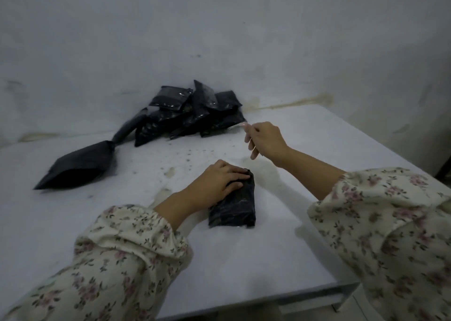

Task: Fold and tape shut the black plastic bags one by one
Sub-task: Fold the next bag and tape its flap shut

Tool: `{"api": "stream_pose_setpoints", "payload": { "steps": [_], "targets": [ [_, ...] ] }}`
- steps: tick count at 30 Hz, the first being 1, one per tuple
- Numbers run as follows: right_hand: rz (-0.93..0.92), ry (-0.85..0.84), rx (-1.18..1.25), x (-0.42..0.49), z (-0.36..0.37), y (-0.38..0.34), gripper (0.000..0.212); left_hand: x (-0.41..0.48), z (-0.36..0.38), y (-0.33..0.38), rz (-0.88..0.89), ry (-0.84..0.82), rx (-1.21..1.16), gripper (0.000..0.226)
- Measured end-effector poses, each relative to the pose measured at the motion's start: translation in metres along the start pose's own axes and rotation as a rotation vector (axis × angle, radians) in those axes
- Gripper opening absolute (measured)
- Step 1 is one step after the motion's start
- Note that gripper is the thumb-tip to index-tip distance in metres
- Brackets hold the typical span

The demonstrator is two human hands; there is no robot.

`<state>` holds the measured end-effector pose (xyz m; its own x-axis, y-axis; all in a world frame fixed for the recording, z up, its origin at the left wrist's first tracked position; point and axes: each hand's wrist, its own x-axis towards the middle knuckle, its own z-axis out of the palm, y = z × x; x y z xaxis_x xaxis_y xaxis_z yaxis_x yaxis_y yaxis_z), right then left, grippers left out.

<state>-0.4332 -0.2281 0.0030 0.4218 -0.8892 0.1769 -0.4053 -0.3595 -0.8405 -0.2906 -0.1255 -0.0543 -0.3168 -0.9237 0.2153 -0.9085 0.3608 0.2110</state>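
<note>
**A:** Folded bag [234, 206], pressed under the left hand [219, 179]: thin black plastic, creased, with a dull sheen.

**B:** Pile of bags [195, 116] at the wall [219, 28]: the same black plastic, glossier, several faces catching light. Loose bag [75, 167], far left: matt by comparison.

**A:** Table [73, 223]: smooth, matt, pale grey top, stained and speckled. Wall: rough, chalky plaster, blotched along its foot.

**B:** Sleeves [129, 242]: soft cream cloth with a flower print, no shine.

**A:** Strip of tape [235, 126], pinched in the right hand [264, 140]: clear, see-through film, faintly glossy.
</note>
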Motion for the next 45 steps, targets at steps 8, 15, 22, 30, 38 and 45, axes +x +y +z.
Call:
{"api": "stream_pose_setpoints", "payload": {
  "steps": [8, 15, 22, 30, 38, 45],
  "targets": [
    [0.307, -0.161, 0.587, -0.025, 0.052, -0.02, 0.049, -0.035, -0.003, 0.001, -0.341, 0.281, -0.602, 0.021],
    [0.401, -0.092, 0.874, -0.033, 0.062, -0.008, 0.052, -0.044, -0.011, -0.005, -0.296, 0.282, -0.682, 0.026],
    [0.381, -0.135, 0.787, -0.035, 0.062, -0.005, 0.054, -0.029, -0.018, -0.001, -0.621, 0.586, -1.202, 0.011],
    [0.374, -0.178, 0.768, -0.035, 0.061, -0.009, 0.052, -0.026, -0.029, -0.009, -0.535, 0.298, -1.15, 0.013],
    [0.361, -0.188, 0.727, -0.035, 0.061, -0.008, 0.058, -0.025, -0.028, -0.012, -0.636, 0.328, -1.407, 0.012],
    [0.393, -0.142, 0.757, -0.035, 0.06, -0.007, 0.051, -0.029, -0.029, -0.015, -0.727, 0.365, -1.596, 0.009]
  ]
}}
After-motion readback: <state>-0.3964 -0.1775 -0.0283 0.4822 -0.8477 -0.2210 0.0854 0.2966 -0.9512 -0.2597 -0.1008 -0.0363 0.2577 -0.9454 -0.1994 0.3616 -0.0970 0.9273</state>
